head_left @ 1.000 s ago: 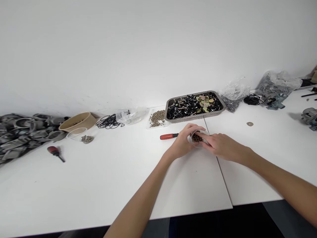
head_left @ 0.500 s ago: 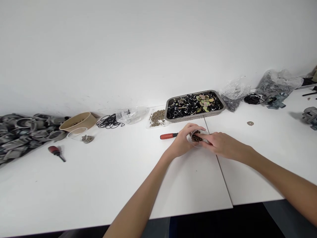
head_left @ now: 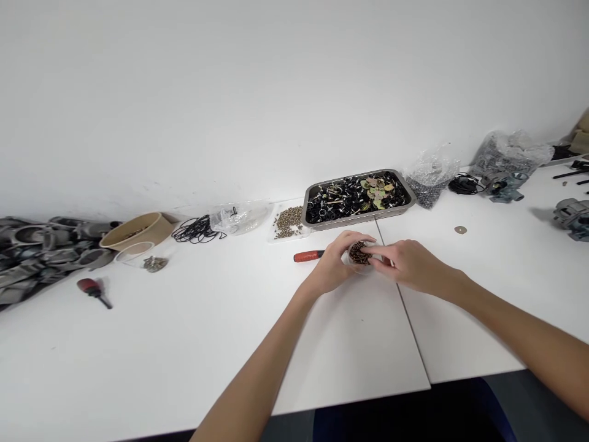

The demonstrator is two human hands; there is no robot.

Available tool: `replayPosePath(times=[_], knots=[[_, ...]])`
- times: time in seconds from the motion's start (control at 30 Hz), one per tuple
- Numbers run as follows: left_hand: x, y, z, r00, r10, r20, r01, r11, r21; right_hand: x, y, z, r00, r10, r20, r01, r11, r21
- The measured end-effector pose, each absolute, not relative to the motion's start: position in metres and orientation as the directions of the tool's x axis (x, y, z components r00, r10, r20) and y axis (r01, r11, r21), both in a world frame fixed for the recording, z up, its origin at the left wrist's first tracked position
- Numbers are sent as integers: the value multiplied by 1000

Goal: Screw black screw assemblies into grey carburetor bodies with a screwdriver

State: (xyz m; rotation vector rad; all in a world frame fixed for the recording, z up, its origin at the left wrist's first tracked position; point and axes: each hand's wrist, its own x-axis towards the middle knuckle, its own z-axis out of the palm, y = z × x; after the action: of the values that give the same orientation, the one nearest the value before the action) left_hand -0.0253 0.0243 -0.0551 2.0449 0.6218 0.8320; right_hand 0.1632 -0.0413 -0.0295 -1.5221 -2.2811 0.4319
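Note:
My left hand (head_left: 338,261) is wrapped around a small clear plastic cup (head_left: 358,267), tilted so that its mouth faces me. Dark bronze-coloured small parts, which look like screws (head_left: 358,253), fill it. From the right, my right hand (head_left: 401,263) reaches over the rim. Its index finger is stretched onto the small parts and its thumb sits a little lower, with a gap between the two; the other fingers are curled. Whether anything is between those fingertips is too small to see. Beside my left hand lies a red-handled tool (head_left: 307,256), its far end hidden behind the hand.
Behind my hands stands a metal tray (head_left: 352,222) of black parts and yellowish plates. Left of it are brass-coloured pieces (head_left: 289,221), black cords (head_left: 197,229), a beige container (head_left: 151,230), a red-handled screwdriver (head_left: 89,286) and grey castings (head_left: 41,252). A flat plate (head_left: 460,229) and metal castings (head_left: 573,215) lie right.
The view has shifted slightly, so most things sit a little further left. My left hand still holds the cup, and my right fingers have moved slightly among the small parts.

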Motion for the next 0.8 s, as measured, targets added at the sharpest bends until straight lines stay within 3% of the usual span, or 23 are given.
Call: replayPosePath(times=[0.17,0.27,0.37,0.47,0.6,0.8], knots=[[-25,26,-57,647,683,339,82,-504,860,168,-39,-32,-230,887,401,699,437,-565],[-24,26,-58,607,741,286,35,-385,922,173,-38,-32,-148,876,459,662,433,-612],[-26,27,-56,562,815,144,-97,-107,989,180,-34,-34,-68,897,436,669,365,-647],[-29,29,-52,478,878,38,-294,119,948,184,-29,-39,-58,930,364,680,304,-668],[-32,29,-45,410,912,26,-447,176,877,183,-26,-45,-102,952,287,691,276,-669],[-29,26,-42,416,909,16,-463,196,865,178,-28,-49,-156,969,189,712,243,-658]])
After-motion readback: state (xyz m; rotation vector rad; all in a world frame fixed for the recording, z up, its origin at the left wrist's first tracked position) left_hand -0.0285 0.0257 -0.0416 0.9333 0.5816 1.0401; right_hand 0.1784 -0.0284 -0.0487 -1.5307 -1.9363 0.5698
